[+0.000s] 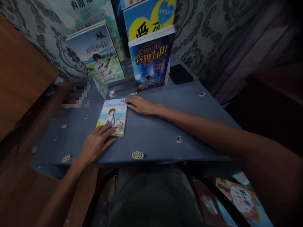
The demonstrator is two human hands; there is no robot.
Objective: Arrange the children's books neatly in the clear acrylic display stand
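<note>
A thin paperback book, its cover drawn with a figure in a yellow hat and long braid, lies flat on the table. Across its lower left part rests my left hand, palm down with the fingers stretched and a little apart. My right hand lies at the book's upper right corner, fingers extended and touching the edge there. Neither hand grips the book. Just beyond stands a clear book stand, holding a book with a guitar player on the left and several dark blue books on the right.
Larger books, one green and one blue and yellow, stand behind. A black phone-like slab lies at the back right. The blue tablecloth ends near my lap. Below right are more books; a wooden panel stands left.
</note>
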